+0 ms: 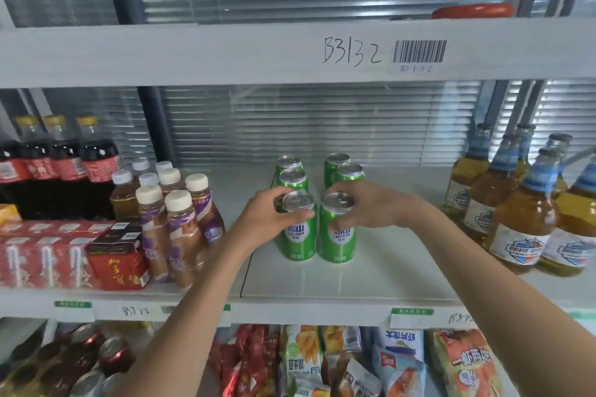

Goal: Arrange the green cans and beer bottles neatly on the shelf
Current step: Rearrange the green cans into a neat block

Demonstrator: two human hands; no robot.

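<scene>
- Your left hand [269, 216] is wrapped around the upper part of the front-left green can [298, 229], thumb across the near side just below the rim, fingers curled behind it.
- Your right hand [364, 206] is closed on the front-right green can [337, 230] the same way, with the fingertips on its shoulder facing you.
- Both cans stand upright on the shelf [338, 284], nearly touching each other between your two hands.
- Just beyond your left hand, two more green cans [292, 172] stand in a line; beyond your right hand, another pair [343, 167] does the same. The gap between those back columns looks wider than the gap between the two you hold.
- To do this step well, keep each can flat on its base and slide rather than lift, so nothing tips into the can behind it.
- Line each front can up with its own column, and match the spacing front to back. Turn the labels to face you if that is the standard you want.
- Let go gently, one hand at a time, and check that neither can rocks.
- The beer bottles [516, 203] are grouped loosely well out past your right hand; they appear uneven and probably need straightening next.
</scene>
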